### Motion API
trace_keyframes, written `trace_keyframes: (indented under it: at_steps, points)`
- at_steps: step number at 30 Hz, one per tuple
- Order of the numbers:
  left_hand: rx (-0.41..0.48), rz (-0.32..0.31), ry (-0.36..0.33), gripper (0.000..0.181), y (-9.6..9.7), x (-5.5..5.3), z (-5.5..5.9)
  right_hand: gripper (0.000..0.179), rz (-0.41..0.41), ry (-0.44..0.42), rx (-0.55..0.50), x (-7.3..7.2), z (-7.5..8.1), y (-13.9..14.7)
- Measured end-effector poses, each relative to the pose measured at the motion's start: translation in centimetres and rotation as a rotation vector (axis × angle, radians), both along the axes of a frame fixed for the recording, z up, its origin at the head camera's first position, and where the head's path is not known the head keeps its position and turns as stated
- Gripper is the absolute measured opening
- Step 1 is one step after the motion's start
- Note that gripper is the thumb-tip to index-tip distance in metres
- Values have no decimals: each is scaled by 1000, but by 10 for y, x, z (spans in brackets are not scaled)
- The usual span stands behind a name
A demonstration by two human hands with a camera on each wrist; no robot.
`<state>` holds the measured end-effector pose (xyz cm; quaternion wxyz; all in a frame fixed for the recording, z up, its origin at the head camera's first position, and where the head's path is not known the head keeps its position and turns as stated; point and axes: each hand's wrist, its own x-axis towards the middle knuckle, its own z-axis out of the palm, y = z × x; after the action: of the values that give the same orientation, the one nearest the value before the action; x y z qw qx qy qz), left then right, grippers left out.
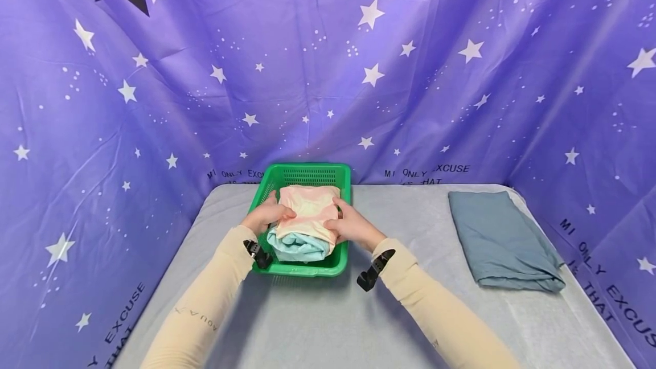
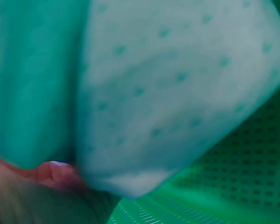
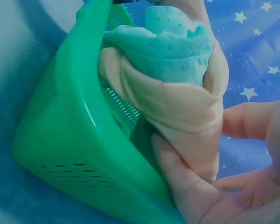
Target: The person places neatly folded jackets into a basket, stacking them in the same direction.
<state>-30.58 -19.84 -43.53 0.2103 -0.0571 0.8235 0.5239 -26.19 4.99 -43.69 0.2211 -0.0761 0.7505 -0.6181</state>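
A folded cloth bundle sits within the green plastic basket [image 1: 302, 270], with peach-pink fabric [image 1: 309, 201] outermost and dotted light-teal fabric [image 1: 299, 247] showing in folds at the near end. My left hand [image 1: 266, 214] grips the bundle's left side, thumb on top. On the opposite side my right hand [image 1: 356, 226] holds it, thumb over the upper face. From the right wrist, the peach layer [image 3: 177, 109] wraps the teal folds [image 3: 172, 56], and fingers reach down between cloth and basket wall. In the left wrist view the dotted teal cloth [image 2: 168, 88] hides most of that hand.
A folded grey-blue cloth [image 1: 504, 241] lies at the right of the grey-covered table [image 1: 318, 323]. A purple curtain with stars [image 1: 307, 73] encloses the back and sides. The basket stands near the table's back edge, and black wrist cameras are strapped to both forearms.
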Motion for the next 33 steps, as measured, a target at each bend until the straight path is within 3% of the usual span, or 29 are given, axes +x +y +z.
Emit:
trace_keyframes:
  at_steps: [3,9,13,17,23,31,33]
  points:
    - [-16,-35,17,111,2,1,4,81,-31,78,86,5,2,0]
    - [-13,-137,49,103,4,2,5,75,-80,311,355,15,7,-4]
    - [-107,-208,46,88,5,2,4,72,-74,411,453,21,9,-7]
    - [-215,-219,5,77,7,4,5,59,-47,519,535,25,7,-8]
    - [-272,-228,-35,73,11,2,4,38,40,657,599,26,3,-11]
    - [-372,-216,-47,63,13,-2,4,11,150,756,691,29,0,-14]
    - [-401,-217,-50,61,13,-4,4,14,189,780,719,29,0,-14]
